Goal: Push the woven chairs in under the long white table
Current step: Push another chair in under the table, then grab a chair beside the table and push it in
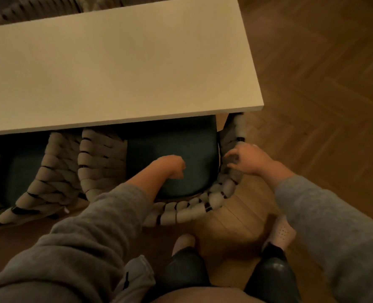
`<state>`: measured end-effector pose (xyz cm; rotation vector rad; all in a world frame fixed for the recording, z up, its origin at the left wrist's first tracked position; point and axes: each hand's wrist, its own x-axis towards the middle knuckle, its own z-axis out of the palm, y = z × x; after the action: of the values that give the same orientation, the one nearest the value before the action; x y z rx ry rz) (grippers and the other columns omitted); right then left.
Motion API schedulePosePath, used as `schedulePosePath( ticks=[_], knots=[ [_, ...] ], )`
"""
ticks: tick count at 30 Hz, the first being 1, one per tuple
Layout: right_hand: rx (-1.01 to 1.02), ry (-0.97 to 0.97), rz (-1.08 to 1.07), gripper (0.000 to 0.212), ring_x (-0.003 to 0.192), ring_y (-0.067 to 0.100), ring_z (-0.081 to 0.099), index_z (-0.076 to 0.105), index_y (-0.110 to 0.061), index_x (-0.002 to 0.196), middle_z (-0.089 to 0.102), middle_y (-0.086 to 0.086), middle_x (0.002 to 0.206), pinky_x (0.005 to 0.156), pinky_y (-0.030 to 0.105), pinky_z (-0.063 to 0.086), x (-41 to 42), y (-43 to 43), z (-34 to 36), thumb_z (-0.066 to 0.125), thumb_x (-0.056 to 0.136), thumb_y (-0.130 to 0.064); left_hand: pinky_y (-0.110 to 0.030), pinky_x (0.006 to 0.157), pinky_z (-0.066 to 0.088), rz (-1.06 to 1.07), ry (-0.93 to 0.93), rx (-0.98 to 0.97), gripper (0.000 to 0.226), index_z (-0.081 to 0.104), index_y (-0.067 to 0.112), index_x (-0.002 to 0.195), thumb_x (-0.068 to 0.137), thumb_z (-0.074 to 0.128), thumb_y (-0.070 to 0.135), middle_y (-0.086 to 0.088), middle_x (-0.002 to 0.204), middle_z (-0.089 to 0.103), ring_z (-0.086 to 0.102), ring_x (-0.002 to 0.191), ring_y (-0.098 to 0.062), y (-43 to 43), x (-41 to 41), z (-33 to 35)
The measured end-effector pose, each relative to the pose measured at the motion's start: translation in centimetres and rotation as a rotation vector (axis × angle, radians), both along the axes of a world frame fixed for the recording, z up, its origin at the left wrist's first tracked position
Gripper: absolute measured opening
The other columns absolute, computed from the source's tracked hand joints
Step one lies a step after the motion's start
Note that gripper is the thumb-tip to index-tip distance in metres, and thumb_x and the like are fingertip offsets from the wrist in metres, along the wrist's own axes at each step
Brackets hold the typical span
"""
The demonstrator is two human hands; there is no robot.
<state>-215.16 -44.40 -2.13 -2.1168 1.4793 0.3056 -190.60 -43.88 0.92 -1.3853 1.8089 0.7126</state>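
Observation:
The long white table (115, 68) fills the upper left of the view. A woven chair (192, 209) with a thick pale rope back and a dark teal seat cushion (181, 145) stands right in front of me, its seat partly under the table's near edge. My left hand (172, 166) hovers over the cushion with its fingers curled in and nothing in it. My right hand (246, 159) is at the chair's right arm, fingers spread and touching the rope weave. A second woven chair (48, 182) stands beside it to the left, also partly under the table.
Herringbone wooden floor (323, 84) spreads to the right of the table's end. My feet in pale socks (281, 234) stand just behind the chair. More woven chair backs (39, 9) show beyond the table's far edge.

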Motion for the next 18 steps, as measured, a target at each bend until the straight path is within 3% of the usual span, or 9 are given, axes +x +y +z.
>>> schedulePosePath(
  ticks=[5, 11, 18],
  knots=[
    [-0.035, 0.048, 0.122, 0.042, 0.125, 0.026, 0.047, 0.058, -0.030, 0.132, 0.056, 0.006, 0.130, 0.102, 0.038, 0.036, -9.2, -4.2, 1.6, 0.060, 0.091, -0.041, -0.045, 0.102, 0.045, 0.126, 0.103, -0.095, 0.042, 0.053, 0.014, 0.135, 0.096, 0.054, 0.029, -0.008, 0.133, 0.054, 0.053, 0.120, -0.029, -3.3, -12.3, 1.4],
    [0.013, 0.145, 0.205, 0.049, 0.137, 0.026, 0.038, 0.054, -0.033, 0.136, 0.045, 0.009, 0.146, 0.108, 0.038, 0.032, -20.6, -9.0, 3.1, 0.062, 0.090, -0.046, -0.049, 0.108, 0.038, 0.354, 0.182, -0.038, 0.037, 0.053, 0.013, 0.130, 0.096, 0.055, 0.027, -0.009, 0.125, 0.056, 0.054, 0.118, -0.029, -5.9, -24.6, 2.8],
    [0.017, 0.196, 0.275, 0.067, 0.136, 0.029, 0.037, 0.039, -0.032, 0.147, 0.043, 0.009, 0.145, 0.109, 0.041, 0.033, -26.5, -16.5, 3.0, 0.062, 0.088, -0.052, -0.056, 0.113, 0.026, 0.293, 0.044, -0.243, 0.046, 0.051, 0.017, 0.135, 0.095, 0.055, 0.038, -0.009, 0.132, 0.055, 0.049, 0.125, -0.031, -12.1, -30.1, 2.4]
  ],
)
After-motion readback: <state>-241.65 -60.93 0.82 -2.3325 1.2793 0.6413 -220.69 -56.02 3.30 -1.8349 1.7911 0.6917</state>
